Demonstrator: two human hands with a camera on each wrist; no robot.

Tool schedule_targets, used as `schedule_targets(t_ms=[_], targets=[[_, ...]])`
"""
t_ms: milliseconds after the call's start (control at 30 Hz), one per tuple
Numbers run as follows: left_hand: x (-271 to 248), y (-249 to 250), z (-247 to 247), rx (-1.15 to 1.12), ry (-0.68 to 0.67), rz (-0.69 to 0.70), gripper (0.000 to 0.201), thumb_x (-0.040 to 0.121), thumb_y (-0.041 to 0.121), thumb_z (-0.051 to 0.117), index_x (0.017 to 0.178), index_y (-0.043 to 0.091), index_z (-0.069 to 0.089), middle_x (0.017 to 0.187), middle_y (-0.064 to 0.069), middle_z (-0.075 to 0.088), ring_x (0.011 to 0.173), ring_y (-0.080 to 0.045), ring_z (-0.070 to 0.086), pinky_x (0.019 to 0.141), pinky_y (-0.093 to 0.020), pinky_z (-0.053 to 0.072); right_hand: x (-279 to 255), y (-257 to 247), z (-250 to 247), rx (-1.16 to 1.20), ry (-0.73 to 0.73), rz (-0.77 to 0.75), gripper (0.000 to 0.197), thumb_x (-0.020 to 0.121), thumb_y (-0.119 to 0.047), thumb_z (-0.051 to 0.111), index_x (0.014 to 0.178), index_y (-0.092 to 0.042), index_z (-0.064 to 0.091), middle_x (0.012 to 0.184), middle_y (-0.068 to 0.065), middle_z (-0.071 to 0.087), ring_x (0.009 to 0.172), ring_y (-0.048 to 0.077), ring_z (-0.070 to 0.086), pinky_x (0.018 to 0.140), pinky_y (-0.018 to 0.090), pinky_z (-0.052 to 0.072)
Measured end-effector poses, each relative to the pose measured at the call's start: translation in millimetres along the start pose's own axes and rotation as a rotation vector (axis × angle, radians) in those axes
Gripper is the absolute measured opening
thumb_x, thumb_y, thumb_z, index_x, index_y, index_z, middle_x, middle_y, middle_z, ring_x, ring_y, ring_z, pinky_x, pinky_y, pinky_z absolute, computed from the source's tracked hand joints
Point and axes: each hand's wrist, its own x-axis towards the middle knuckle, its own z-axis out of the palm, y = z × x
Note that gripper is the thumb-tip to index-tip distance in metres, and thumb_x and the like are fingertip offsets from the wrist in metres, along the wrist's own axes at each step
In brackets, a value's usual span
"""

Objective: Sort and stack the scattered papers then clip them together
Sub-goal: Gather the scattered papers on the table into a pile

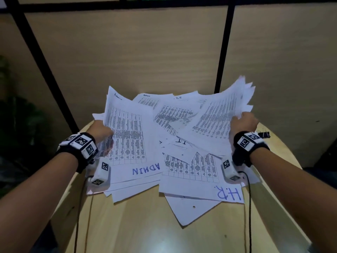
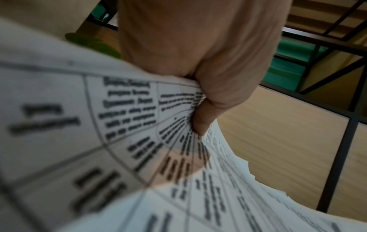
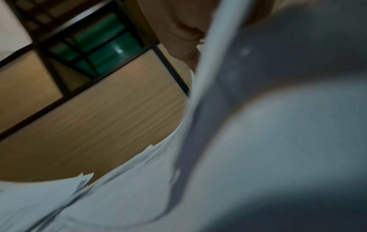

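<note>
A messy heap of printed papers (image 1: 173, 136) covers the far half of the round wooden table (image 1: 145, 225); sheets bear handwritten "ADMIN", "H.R" and "I.T". My left hand (image 1: 101, 129) grips the left side of the heap, lifting a table-printed sheet (image 2: 123, 141) with its thumb (image 2: 202, 119) on top. My right hand (image 1: 243, 123) grips the right side and raises a fanned bundle of sheets (image 1: 228, 106). In the right wrist view blurred paper (image 3: 258, 141) fills most of the frame. A black binder clip (image 1: 263, 134) lies on the table just right of my right wrist.
Wood-look partition panels (image 1: 127, 61) with black frames stand right behind the table. A dark plant (image 1: 16, 115) sits at the left. Thin black cables (image 1: 249, 207) run from both wrists over the table's near part.
</note>
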Motion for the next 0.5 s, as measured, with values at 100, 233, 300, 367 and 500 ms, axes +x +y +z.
schedule_targets(t_ms=[100, 233, 300, 367, 500], targets=[[-3, -5, -3, -0.001, 0.001, 0.019, 0.029, 0.084, -0.003, 0.062, 0.113, -0.005, 0.063, 0.105, -0.024, 0.069, 0.09, -0.035, 0.067, 0.079, -0.044, 0.056, 1, -3, -9, -0.002, -0.049, -0.152, 0.034, 0.09, -0.005, 0.054, 0.057, -0.004, 0.044, 0.065, 0.013, 0.048, 0.068, 0.028, 0.05, 0.061, 0.031, 0.036], [-12, -3, -3, -0.036, 0.012, 0.025, 0.03, 0.085, -0.006, 0.062, 0.115, -0.006, 0.061, 0.11, -0.026, 0.068, 0.099, -0.04, 0.067, 0.088, -0.05, 0.055, -6, -9, -23, 0.243, -0.061, -0.198, 0.01, 0.087, -0.017, 0.061, 0.091, -0.008, 0.063, 0.097, 0.016, 0.067, 0.1, 0.033, 0.061, 0.082, 0.033, 0.049], [-20, 3, -4, -0.055, 0.035, 0.04, 0.025, 0.088, -0.003, 0.062, 0.113, -0.007, 0.062, 0.105, -0.024, 0.067, 0.094, -0.036, 0.065, 0.084, -0.045, 0.054, -6, -21, -36, 0.33, -0.052, -0.225, 0.019, 0.088, -0.016, 0.062, 0.104, -0.007, 0.058, 0.104, 0.01, 0.064, 0.1, 0.026, 0.06, 0.084, 0.035, 0.05], [-26, 7, -7, -0.074, 0.041, 0.044, 0.021, 0.089, 0.0, 0.063, 0.11, -0.006, 0.062, 0.101, -0.021, 0.065, 0.09, -0.032, 0.062, 0.083, -0.043, 0.051, -4, -40, -54, 0.424, -0.04, -0.27, 0.031, 0.089, -0.012, 0.062, 0.119, -0.006, 0.052, 0.113, 0.011, 0.063, 0.099, 0.023, 0.059, 0.088, 0.043, 0.053], [-34, 10, -17, -0.132, 0.065, 0.059, 0.03, 0.09, 0.006, 0.064, 0.119, -0.004, 0.061, 0.109, -0.022, 0.068, 0.096, -0.035, 0.065, 0.091, -0.045, 0.054, -1, -76, -90, 0.715, -0.171, -0.271, 0.042, 0.093, -0.009, 0.061, 0.133, -0.009, 0.046, 0.115, 0.002, 0.064, 0.101, 0.016, 0.064, 0.089, 0.034, 0.057]])
